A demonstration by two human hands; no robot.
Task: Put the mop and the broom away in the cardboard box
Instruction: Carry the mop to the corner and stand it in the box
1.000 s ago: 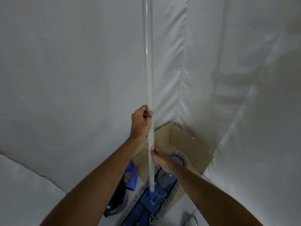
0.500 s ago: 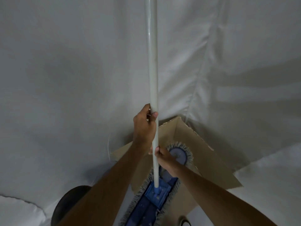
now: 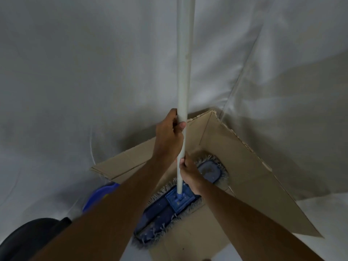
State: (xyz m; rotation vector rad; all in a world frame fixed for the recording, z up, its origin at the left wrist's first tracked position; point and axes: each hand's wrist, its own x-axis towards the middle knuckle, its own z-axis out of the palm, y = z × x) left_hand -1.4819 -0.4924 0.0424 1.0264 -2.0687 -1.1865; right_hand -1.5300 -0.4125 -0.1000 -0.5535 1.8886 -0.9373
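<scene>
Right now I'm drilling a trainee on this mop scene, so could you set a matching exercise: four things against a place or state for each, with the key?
Things:
1. left hand
2. right hand
3. mop head
4. cardboard box

Descriptions:
A. blue, fringed, lying in the box
B. open-topped, against the white sheet
C. grips the pole higher up
D. grips the pole lower down

Pairs: 1-C, 2-D, 3-A, 4-B

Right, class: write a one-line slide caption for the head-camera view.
Both hands, left hand above right hand, grip the mop handle upright, its blue mop head lying inside the open cardboard box.
</scene>
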